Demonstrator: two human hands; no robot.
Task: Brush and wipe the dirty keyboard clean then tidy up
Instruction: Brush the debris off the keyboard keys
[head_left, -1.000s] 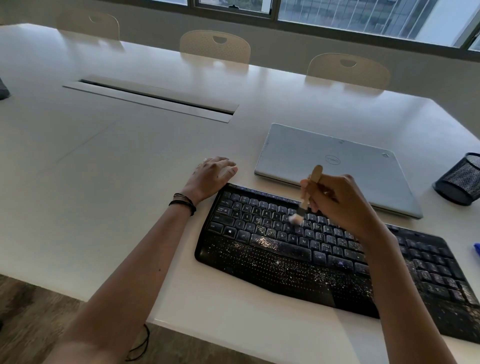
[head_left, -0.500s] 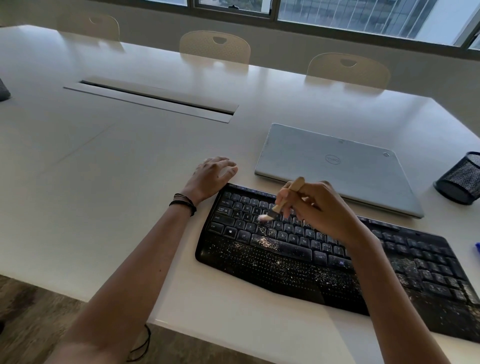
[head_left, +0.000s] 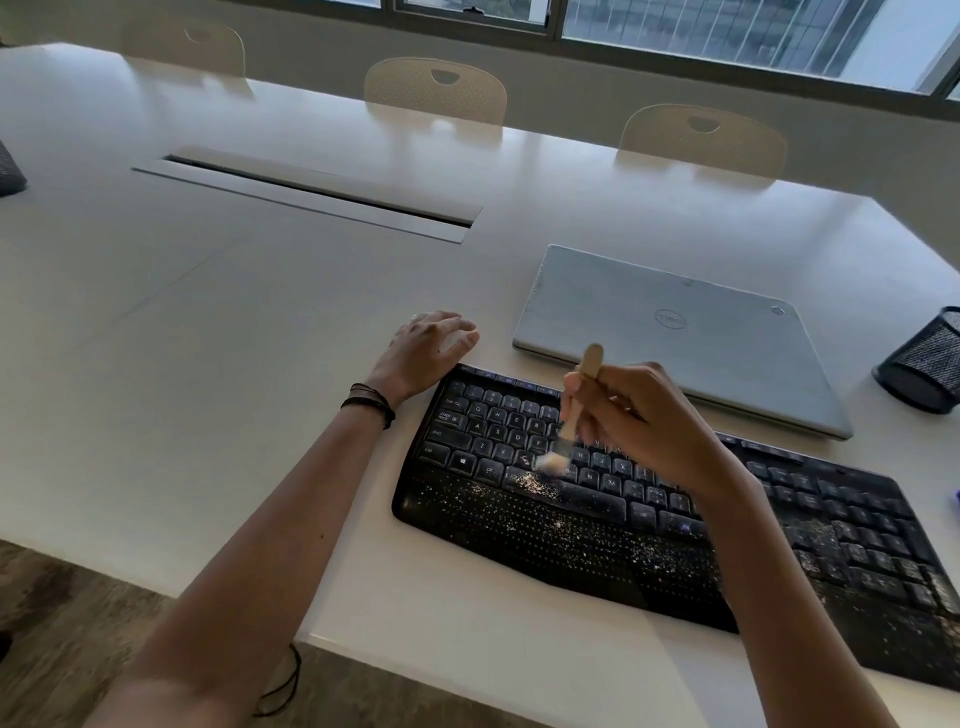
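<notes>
A black keyboard (head_left: 597, 535) lies on the white table (head_left: 208, 364), speckled with pale crumbs on its palm rest, space bar and right-hand keys. My right hand (head_left: 639, 421) grips a small wooden-handled brush (head_left: 576, 410), held nearly upright. Its pale bristles touch the keys just above the space bar, left of centre. My left hand (head_left: 428, 348) rests on the table against the keyboard's far left corner, fingers relaxed.
A shut silver laptop (head_left: 680, 332) lies just behind the keyboard. A black mesh cup (head_left: 927, 358) stands at the right edge, with a small blue thing (head_left: 955, 499) below it. A cable slot (head_left: 311, 195) runs across the table; three chairs (head_left: 436, 88) line the far side.
My right hand has swept the brush leftward over the keys, then down toward the space bar, tipping the handle upright again. My left hand has stayed put.
</notes>
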